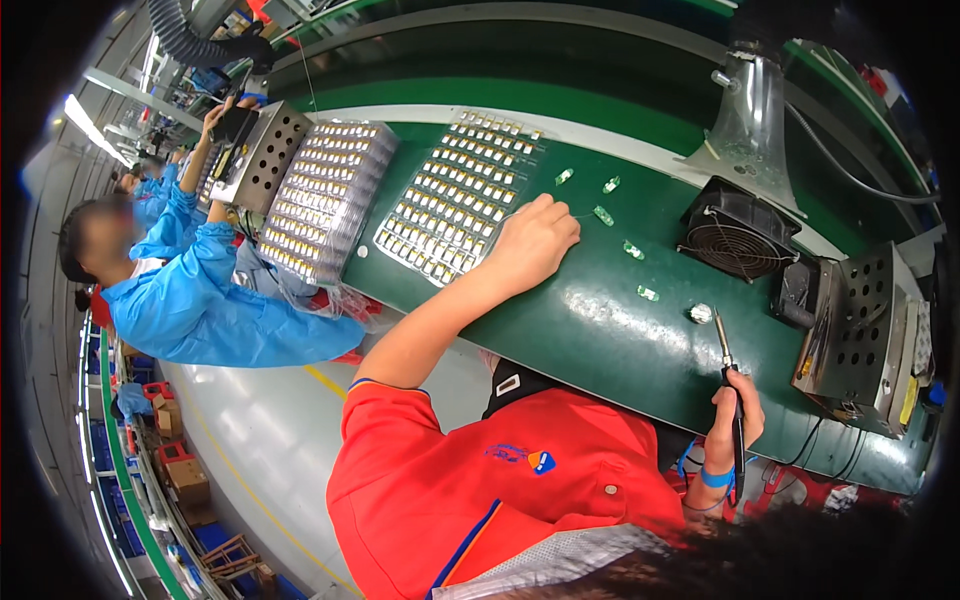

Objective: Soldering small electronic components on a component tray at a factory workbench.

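Observation:
My left hand (538,245) is over the green bench top, its fingers curled together beside the right edge of a clear tray (382,238) with rows of small white-and-gold parts. A thin line like a wire shows by its fingertips; what they pinch is hidden. Several small green circuit boards lie to the right of that hand, one of them (603,215) closest to it. At the front right, my right hand (735,415) is closed around a soldering iron (727,350). The iron's tip points up beside a small silvery lump (701,314) on the bench.
A stack of filled clear trays (325,195) stands at the left. To the right are a black fan (740,235), a clear funnel-shaped hood (750,130) and a perforated metal box (862,320). A co-worker in a blue smock (215,300) sits at far left.

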Tool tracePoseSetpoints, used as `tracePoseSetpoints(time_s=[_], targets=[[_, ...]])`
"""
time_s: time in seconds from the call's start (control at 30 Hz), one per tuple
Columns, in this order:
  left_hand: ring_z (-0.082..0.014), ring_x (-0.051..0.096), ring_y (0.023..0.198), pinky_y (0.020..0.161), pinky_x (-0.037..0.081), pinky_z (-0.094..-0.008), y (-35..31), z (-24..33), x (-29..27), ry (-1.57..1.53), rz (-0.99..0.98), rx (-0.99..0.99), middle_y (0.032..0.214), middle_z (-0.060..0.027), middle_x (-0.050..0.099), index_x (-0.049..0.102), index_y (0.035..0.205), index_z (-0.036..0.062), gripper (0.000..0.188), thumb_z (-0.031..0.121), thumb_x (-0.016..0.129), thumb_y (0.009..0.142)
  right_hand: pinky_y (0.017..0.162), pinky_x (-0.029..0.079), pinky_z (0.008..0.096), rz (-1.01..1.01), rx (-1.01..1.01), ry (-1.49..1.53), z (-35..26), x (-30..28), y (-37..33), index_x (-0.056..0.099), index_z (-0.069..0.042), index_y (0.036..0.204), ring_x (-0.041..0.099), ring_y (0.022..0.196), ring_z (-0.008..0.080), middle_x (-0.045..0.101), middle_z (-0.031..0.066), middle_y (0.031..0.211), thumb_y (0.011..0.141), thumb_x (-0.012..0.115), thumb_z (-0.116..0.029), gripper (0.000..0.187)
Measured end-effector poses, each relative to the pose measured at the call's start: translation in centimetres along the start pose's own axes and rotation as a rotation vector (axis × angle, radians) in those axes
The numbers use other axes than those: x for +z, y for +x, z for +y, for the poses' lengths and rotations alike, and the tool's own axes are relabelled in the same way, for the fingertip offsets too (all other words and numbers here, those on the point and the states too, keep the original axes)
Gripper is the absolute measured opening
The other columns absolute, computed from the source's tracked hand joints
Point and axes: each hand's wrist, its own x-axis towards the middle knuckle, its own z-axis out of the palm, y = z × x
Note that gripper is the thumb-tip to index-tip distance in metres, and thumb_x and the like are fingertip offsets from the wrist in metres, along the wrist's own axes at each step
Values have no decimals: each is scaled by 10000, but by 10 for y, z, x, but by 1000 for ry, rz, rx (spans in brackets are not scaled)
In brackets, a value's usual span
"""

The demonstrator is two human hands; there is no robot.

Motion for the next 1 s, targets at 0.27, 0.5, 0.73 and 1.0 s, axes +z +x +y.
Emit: tracePoseSetpoints(time_s=[0.27, 0.5, 0.73, 1.0], targets=[[-283, 549, 806, 696, 466, -364, -23, 10, -7, -92, 99, -271, 813, -88, 560, 633, 898, 13, 219, 104, 703, 712, 580, 378, 235, -5, 12, 2, 2, -1, -2, 591, 39, 1025, 488, 629, 117, 536, 73, 723, 846, 499, 11, 203], [-262, 539, 786, 650, 454, -352, -20, 15, 4, -64, 172, -209, 810, -66, 535, 597, 818, 33, 113, 51, 668, 732, 534, 348, 250, 87, -48, 4, -5, 4, -3, 604, 29, 962, 474, 575, 143, 506, 72, 634, 825, 553, -12, 152], [-303, 560, 768, 653, 457, -363, -21, 0, -4, -143, 249, -273, 805, -119, 547, 566, 890, 26, 146, 4, 632, 761, 559, 371, 247, 47, -129, -102, 1, -4, -6, 608, 28, 993, 488, 598, 141, 522, 70, 662, 828, 531, 8, 183], [-126, 609, 666, 593, 482, -244, 7, -5, -84, -306, 413, -337, 842, -77, 613, 645, 965, -15, 157, -21, 580, 823, 553, 387, 248, 29, -103, -32, 3, -4, -6, 605, 29, 1008, 512, 602, 143, 534, 83, 665, 822, 530, 4, 203]])
